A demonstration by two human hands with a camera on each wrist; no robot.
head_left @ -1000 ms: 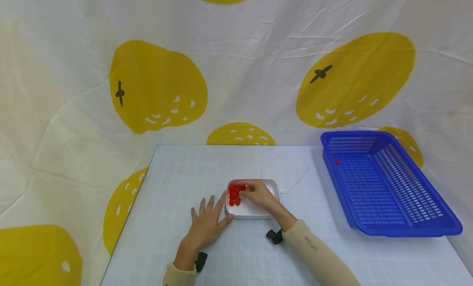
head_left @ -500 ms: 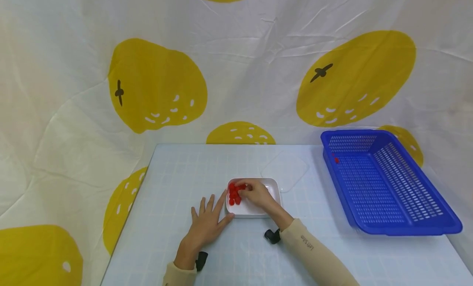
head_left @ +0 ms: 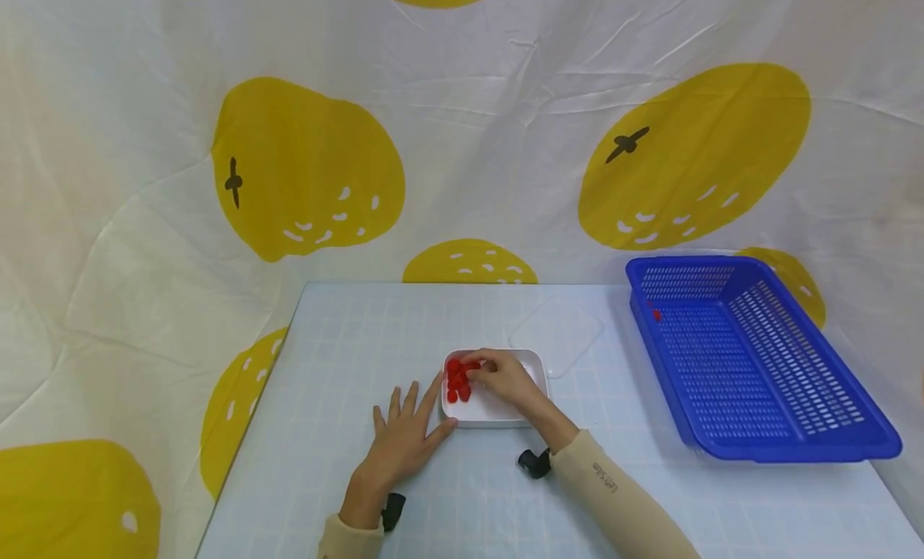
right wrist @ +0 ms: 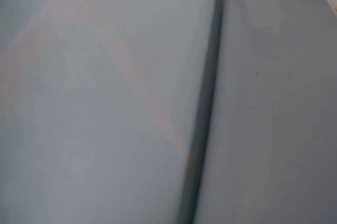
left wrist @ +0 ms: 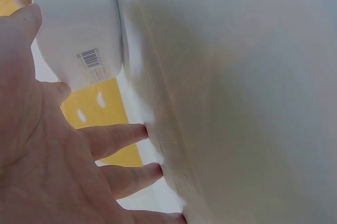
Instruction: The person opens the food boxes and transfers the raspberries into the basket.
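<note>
A shallow white tray [head_left: 491, 413] lies on the table, with several small round red pieces [head_left: 454, 381] clustered along its left side. My left hand [head_left: 404, 440] is spread out, its thumb and index finger touching the tray's left edge. In the left wrist view, the tray's side [left wrist: 79, 29] bears a barcode. Reaching into the tray from the right, my right hand [head_left: 511, 382] curls thumb and fingers at the red pieces and seems to pinch one, largely hidden by the fingers. The right wrist view mostly holds the tray's outer wall [right wrist: 268, 103].
At the right stands a big blue perforated basket [head_left: 801, 453] with a small red piece [head_left: 657, 314] near its left wall. A clear, thin lid-like sheet [head_left: 581, 357] lies behind the tray. A fruit-patterned curtain [head_left: 491, 166] hangs behind the table [head_left: 346, 334].
My right hand shifts only slightly among the red pieces, and one or two of them sit a little differently. The left hand and the tray stay in place.
</note>
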